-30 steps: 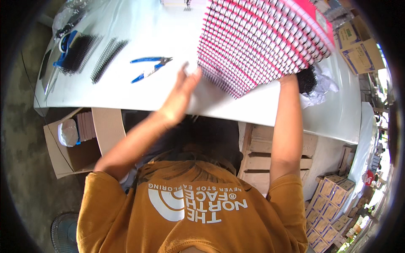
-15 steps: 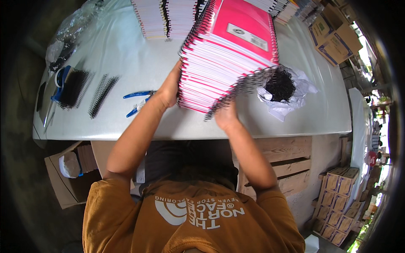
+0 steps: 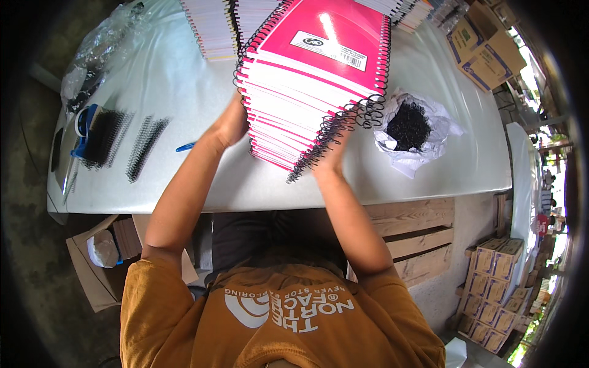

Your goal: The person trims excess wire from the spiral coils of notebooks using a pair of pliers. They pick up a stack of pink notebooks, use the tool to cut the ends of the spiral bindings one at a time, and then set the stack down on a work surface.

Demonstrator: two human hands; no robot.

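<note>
Both hands hold a tall stack of pink wire-bound paper notebooks (image 3: 310, 86) near the bench's (image 3: 184, 178) front edge. The left hand (image 3: 232, 122) presses its side flat. The right hand (image 3: 331, 156) grips its wire edge.

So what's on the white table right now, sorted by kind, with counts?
Stack of pink spiral notebooks, held between left hand and right hand: 1
Other notebook stacks behind it: at least 2
Bunches of black binding coils: 2
Bag of black coils: 1
Blue-handled tool: 1
Total: at least 7

right hand (image 3: 331, 161) fingers: hidden behind notebook stack (image 3: 307, 92) | far stacks (image 3: 211, 24): cropped
</note>
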